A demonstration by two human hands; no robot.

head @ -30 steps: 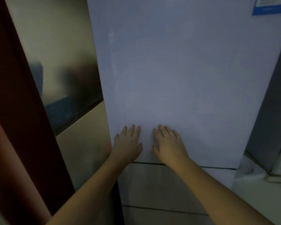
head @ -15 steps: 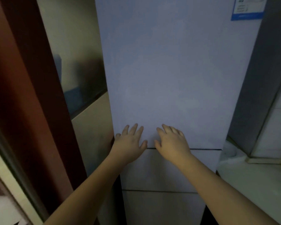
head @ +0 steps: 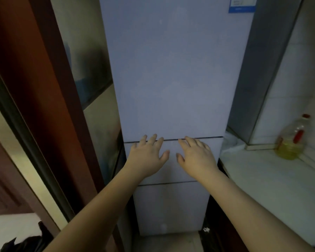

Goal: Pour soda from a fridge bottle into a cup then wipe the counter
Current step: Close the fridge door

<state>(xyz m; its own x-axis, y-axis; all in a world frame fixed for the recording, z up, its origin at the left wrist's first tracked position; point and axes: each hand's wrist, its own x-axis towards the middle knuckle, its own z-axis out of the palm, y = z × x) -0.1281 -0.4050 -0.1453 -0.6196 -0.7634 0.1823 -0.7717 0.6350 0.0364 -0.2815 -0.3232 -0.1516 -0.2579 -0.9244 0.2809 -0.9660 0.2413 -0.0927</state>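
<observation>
Both hands slid down the fridge (head: 171, 79) front: left hand (head: 147, 157) and right hand (head: 196, 158) now spread flat across the door seam. Fridge closed; soda bottle and cup unseen. Pouring and wiping the desk (head: 273, 182) remain.

Support surface: pale counter (head: 273, 182), immediately right of the fridge (head: 171, 70), starting roughly level with the seam under the fridge's top door and running toward the viewer.

On the counter:
- Clear plastic bottle (head: 291, 140), upright, well right of the fridge near the tiled wall. Red cap, red handle, yellow liquid in the lower part only. Blurred; label unreadable.
- White crumpled material (head: 229, 144), at the counter's far corner, just beside the fridge's right edge. Whether bag or cloth cannot be told.
- Grey upright panel (head: 262, 70), its base resting at the back of the counter, between fridge and bottle.

Floor (head: 164, 242): pale strip visible below the fridge's bottom compartment.
</observation>
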